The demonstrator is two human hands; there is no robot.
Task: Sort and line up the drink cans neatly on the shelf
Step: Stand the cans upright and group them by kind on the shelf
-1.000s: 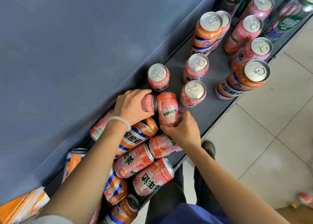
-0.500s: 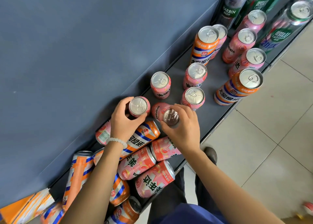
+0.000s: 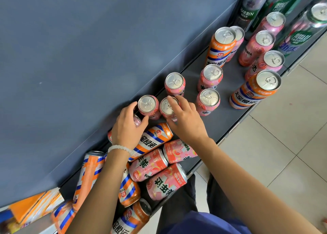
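Two pink cans [image 3: 147,104] are stood up side by side on the shelf [image 3: 228,85] in the middle of the frame. One is held round its side by the left hand [image 3: 129,127]. The other is held at its top by the right hand [image 3: 185,120].

The cans seem stiff, smooth and slippery, so the side is best gripped. More cans [image 3: 155,164] are lying at the lower middle.
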